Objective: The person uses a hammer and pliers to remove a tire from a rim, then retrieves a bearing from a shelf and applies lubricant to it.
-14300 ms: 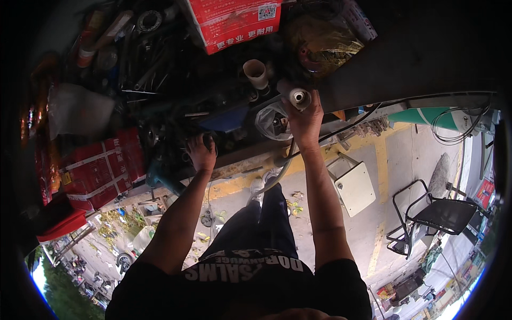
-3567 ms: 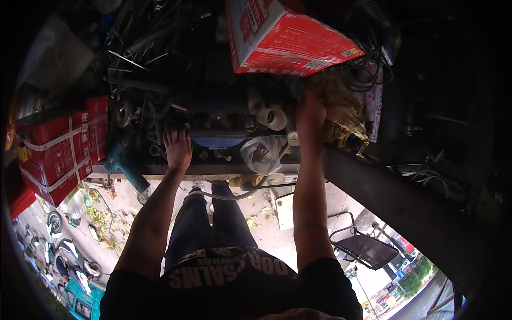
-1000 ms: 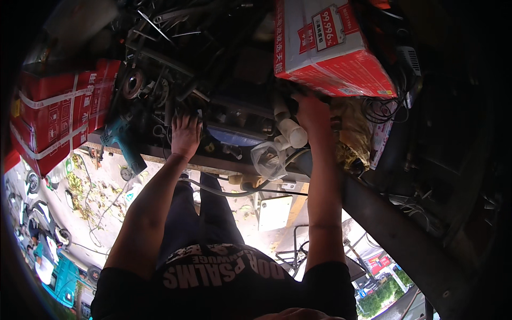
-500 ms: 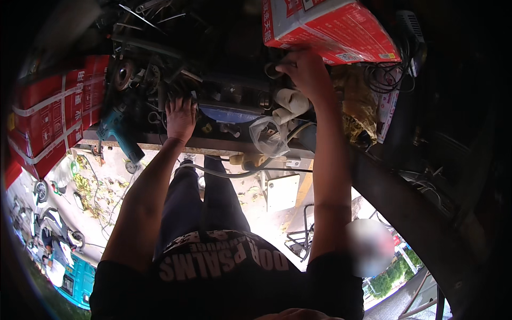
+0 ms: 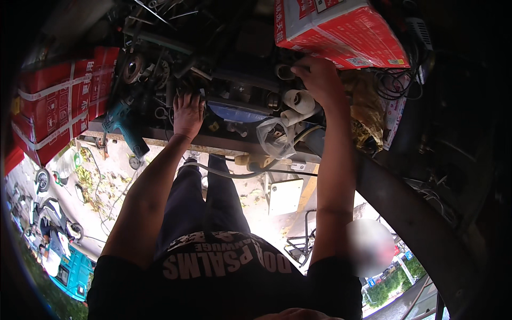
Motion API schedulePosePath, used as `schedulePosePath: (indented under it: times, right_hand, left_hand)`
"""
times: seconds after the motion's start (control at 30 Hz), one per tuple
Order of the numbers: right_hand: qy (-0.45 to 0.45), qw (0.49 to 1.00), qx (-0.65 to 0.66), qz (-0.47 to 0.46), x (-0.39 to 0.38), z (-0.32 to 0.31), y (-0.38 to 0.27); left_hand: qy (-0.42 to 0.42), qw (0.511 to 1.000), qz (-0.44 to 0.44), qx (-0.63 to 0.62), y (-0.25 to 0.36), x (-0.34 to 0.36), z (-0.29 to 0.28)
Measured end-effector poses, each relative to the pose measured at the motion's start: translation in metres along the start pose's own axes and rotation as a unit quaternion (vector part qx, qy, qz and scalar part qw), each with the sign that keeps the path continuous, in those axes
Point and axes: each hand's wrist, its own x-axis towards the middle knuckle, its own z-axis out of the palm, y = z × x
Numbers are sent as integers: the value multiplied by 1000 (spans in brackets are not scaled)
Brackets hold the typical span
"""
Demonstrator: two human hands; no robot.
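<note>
My left hand point(image 5: 188, 113) lies palm down with its fingers stretched over dark metal pieces, at the near side of a cluttered bench. Close to its fingertips is a blue strip-like surface point(image 5: 234, 112). My right hand point(image 5: 321, 82) reaches in below a red-and-white cardboard box point(image 5: 346, 34), its fingers bent. Beside its thumb side is a dark ring-shaped piece point(image 5: 284, 72); whether the fingers grip it is hidden in shadow. Just under this hand sit a pale roll point(image 5: 298, 101) and a clear plastic bag point(image 5: 274, 140).
To the left, a teal power drill point(image 5: 125, 127) lies by a strapped red box point(image 5: 58, 106). Metal rods point(image 5: 154, 15) and a round disc point(image 5: 133, 68) are behind. Crumpled brown wrapping point(image 5: 365, 114) and coiled black cable point(image 5: 394, 82) are on the right. A hose point(image 5: 240, 175) hangs along the bench edge.
The whole view has shifted, so the bench things appear slightly farther right and lower. Both hands stay near the same things; the right hand's fingers remain bent by the dark ring.
</note>
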Motion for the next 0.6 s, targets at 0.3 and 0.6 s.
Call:
schedulePosePath:
  times: [0.3, 0.6]
  right_hand:
    - [163, 986, -19, -16, -43, -30, -60]
    - [342, 800, 486, 88, -175, 17, -133]
  left_hand:
    - [32, 999, 15, 10, 3, 0, 1]
    - [136, 975, 19, -175, -9, 1, -12]
